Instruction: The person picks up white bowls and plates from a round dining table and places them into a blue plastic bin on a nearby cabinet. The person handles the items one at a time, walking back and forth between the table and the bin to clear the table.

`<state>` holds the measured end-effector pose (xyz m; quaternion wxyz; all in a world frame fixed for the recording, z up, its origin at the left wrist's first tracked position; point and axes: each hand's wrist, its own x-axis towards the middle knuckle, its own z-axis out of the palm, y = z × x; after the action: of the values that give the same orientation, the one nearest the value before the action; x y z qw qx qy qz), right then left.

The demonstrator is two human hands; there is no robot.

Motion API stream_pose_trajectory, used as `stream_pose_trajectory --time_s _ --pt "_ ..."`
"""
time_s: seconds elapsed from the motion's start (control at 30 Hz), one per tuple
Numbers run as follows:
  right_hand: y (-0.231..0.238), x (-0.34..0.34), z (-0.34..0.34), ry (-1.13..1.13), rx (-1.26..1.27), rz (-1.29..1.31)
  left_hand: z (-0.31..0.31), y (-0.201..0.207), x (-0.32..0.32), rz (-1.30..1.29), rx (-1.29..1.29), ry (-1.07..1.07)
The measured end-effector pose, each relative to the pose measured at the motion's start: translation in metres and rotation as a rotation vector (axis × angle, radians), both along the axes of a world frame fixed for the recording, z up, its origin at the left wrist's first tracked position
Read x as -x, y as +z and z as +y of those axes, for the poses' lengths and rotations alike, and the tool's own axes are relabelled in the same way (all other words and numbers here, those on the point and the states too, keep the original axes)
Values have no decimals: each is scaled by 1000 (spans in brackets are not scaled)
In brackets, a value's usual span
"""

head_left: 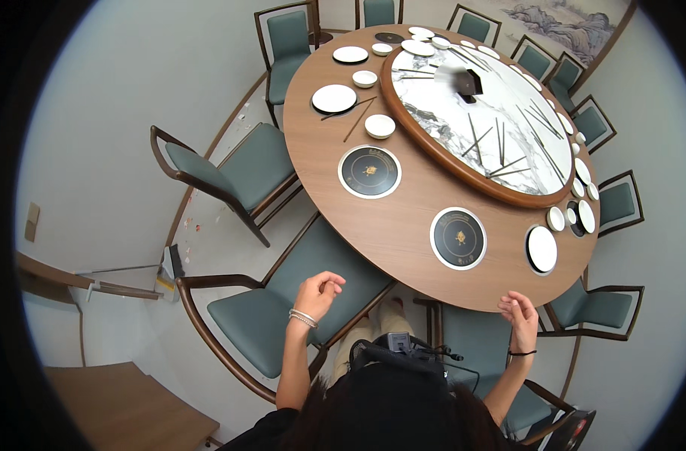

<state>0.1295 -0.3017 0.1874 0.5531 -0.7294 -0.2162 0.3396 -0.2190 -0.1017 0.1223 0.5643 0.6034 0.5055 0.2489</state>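
My left hand (pixel 318 295) hangs in the air over the green seat of a chair (pixel 245 327), fingers loosely bent and nothing seen in them. At the near edge of the round wooden table (pixel 399 233), my right hand (pixel 519 308) is raised with its fingers partly curled, also holding nothing visible. Closest to it on the table is a white plate (pixel 542 249). Between my hands and the turntable lie two round dark mats with white rims, one in the middle (pixel 459 238) and one farther left (pixel 369 171).
A marble-topped turntable (pixel 426 98) carries scattered dark chopsticks (pixel 501 141) and a dark, blurred centrepiece (pixel 469 84). White plates (pixel 334 98) and bowls (pixel 380 126) ring the table. Green chairs (pixel 223 173) surround it. A broom (pixel 170 270) and litter lie by the left wall.
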Motion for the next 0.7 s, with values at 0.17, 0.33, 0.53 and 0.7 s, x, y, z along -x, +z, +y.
stream_pose_trajectory --time_s 0.17,0.33,0.53,0.7 --pt "-3 -42 42 68 23 -22 17 -4 -17 22 35 48" --pt "-12 -93 108 191 27 -54 39 -5 -42 71 39 139" --pt "-53 -145 228 501 -42 -148 63 -34 -80 87 146 181" --pt "-99 -147 328 752 -40 -177 93 -45 -129 174 133 138"
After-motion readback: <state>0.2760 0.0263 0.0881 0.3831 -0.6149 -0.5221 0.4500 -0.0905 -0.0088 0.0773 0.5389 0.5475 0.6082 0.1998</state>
